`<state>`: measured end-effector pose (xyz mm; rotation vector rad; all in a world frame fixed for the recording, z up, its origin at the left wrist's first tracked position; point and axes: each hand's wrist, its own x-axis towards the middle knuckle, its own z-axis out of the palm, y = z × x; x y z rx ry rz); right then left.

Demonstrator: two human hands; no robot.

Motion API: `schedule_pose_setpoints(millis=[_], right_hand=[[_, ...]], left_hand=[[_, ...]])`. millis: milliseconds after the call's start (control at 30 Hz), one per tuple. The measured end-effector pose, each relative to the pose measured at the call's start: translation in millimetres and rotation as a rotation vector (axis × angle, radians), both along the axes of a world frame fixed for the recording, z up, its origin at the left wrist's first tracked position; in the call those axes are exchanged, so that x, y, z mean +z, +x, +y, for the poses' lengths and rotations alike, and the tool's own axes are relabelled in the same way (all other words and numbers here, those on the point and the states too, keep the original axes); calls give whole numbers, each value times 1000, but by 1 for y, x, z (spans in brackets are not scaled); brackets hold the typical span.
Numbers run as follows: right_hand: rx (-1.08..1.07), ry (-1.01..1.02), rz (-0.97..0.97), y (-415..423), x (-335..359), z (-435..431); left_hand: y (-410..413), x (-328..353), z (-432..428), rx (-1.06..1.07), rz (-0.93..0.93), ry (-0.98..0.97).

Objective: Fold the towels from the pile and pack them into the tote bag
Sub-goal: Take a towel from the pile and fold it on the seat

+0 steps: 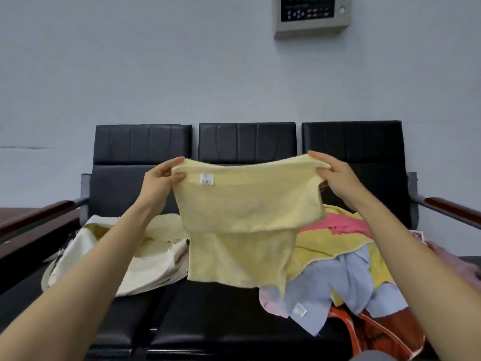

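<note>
Pale yellow towel held up, doubled over, above the black bench seat.

The left hand (162, 178) and right hand (331, 178) each pinch a top corner of the yellow towel (247, 204), which hangs above the bench (221, 321). The cream tote bag (109, 256) lies left of the towel; the towel pile (351, 261) lies right.

Nothing legible: the barcode tag (206, 179) on the pale yellow towel (247, 204) and the wall panel (312, 15) markings are too blurred
</note>
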<state>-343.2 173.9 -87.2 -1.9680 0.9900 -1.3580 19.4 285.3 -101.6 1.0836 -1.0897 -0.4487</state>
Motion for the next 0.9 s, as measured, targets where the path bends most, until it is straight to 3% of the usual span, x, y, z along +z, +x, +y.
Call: schedule_pose_setpoints(millis=[167, 433, 600, 733, 900], right_hand=[[4, -27, -61, -8, 23, 16], [32, 31, -146, -1, 17, 16], [105, 54, -178, 0, 21, 12], [195, 164, -537, -1, 27, 7], [223, 378, -483, -2, 22, -2]], left_hand=[[-1, 32, 10, -2, -56, -40], [-1, 26, -2, 76, -47, 10], [1, 35, -10, -15, -16, -13], [1, 43, -13, -38, 76, -66], [7, 30, -19, -63, 9, 76]])
